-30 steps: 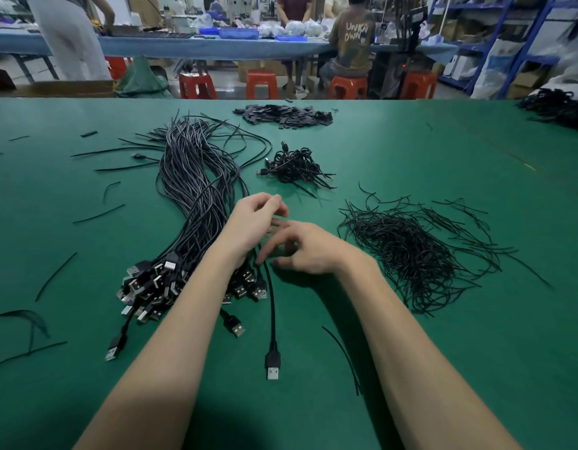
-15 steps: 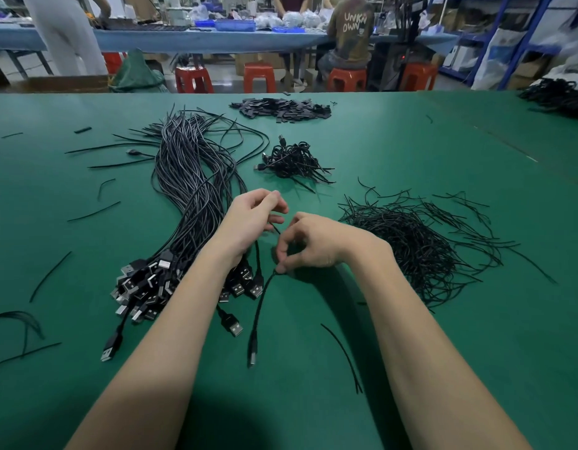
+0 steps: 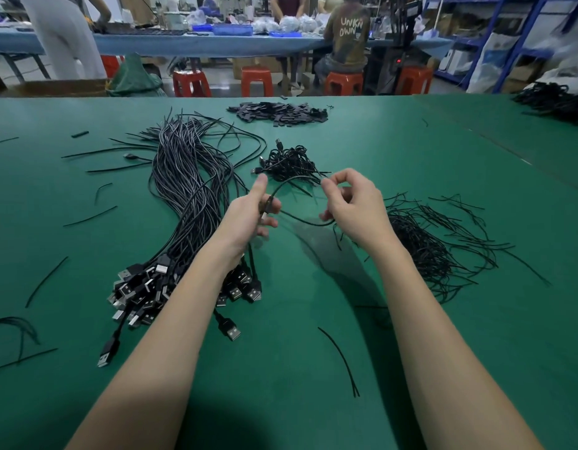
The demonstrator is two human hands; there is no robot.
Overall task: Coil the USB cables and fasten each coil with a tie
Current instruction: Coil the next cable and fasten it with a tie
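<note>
Coiling is under way here: both hands are up off the green bench (image 3: 313, 368) with a single USB cable (image 3: 294, 181) strung between them. The left hand (image 3: 248, 216) grips one end, fingers curled round what looks like the plug, thumb standing up; the right hand (image 3: 352, 206) pinches the cable further along, and the black line arches over between them while another stretch sags beneath, so a first loop seems to be forming. Next, I'd say, the right hand has to feed more turns into the left hand's grip, keeping the loops even, and then reach for a tie from the loose heap of ties (image 3: 437, 248) just to the right; the fiddly part will be holding the coil closed with one hand while picking out a single thin strand. Plenty left to do: the big bundle of uncoiled cables (image 3: 190, 196) lies to the left, plugs fanned out toward the person, while a small pile of finished coils (image 3: 291, 162) sits just beyond the hands. No bins or trays are on this bench; everything lies in open heaps, including a pile of small flat black pieces (image 3: 278, 112) at the far edge.
</note>
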